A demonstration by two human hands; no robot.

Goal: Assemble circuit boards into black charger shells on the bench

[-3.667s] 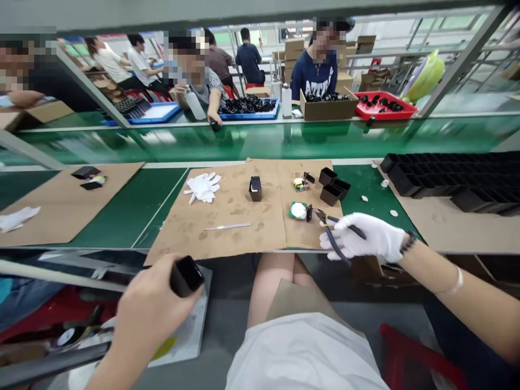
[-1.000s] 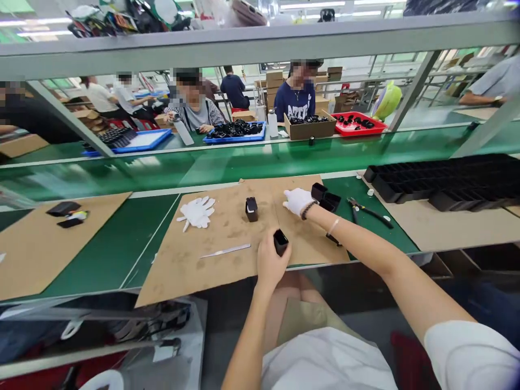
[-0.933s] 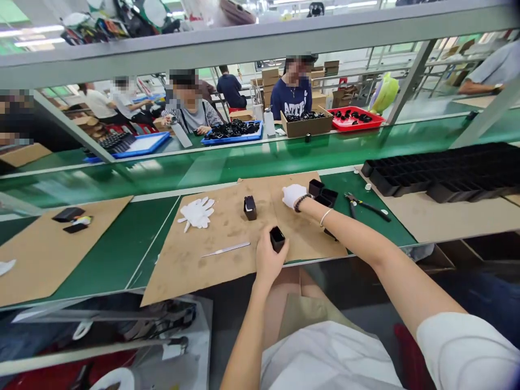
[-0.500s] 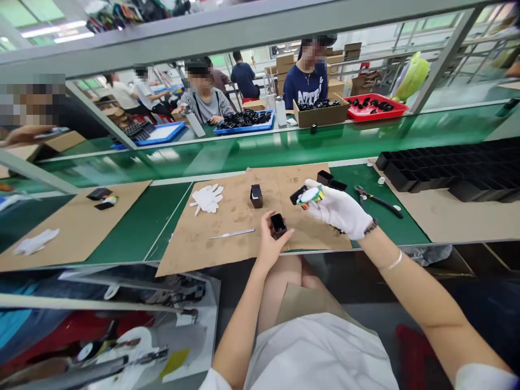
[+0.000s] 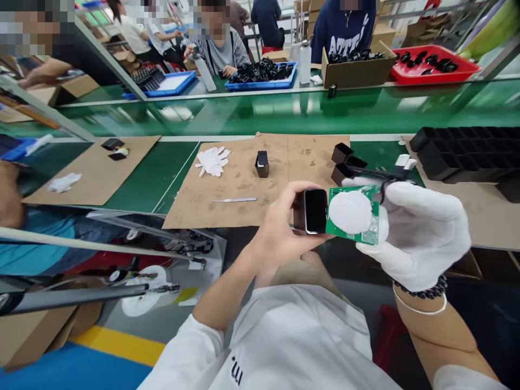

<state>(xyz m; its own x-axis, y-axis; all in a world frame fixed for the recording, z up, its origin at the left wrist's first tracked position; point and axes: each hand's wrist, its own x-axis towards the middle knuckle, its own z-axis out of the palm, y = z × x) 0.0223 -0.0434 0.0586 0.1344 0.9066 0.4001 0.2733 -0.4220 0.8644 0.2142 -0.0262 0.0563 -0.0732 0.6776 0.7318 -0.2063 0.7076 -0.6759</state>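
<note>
My bare left hand (image 5: 280,230) is wrapped round a small black box-shaped housing (image 5: 316,211), its dark face turned toward me. In a white glove, my right hand (image 5: 422,233) grips a green circuit board (image 5: 374,208) by its right side. A round white pad (image 5: 350,212) covers most of the board's face. The board's left edge is right beside the housing; whether they touch I cannot tell. Black leads and a white connector (image 5: 405,161) show behind the gloved fingers. Another black housing (image 5: 262,164) stands on the cardboard sheet (image 5: 235,216).
White tweezers (image 5: 234,200) and a spare glove (image 5: 213,161) lie on the cardboard. Black housings (image 5: 343,154) stand behind my right hand, with rows of black boxes (image 5: 467,157) farther right. Across the green belt (image 5: 244,116), co-workers sit behind a blue tray (image 5: 290,76), a carton (image 5: 357,73) and a red tray (image 5: 436,78).
Both hands have risen closer to the camera. The circuit board has come in beside the housing and turned its white pad toward me. My view has tilted down.
</note>
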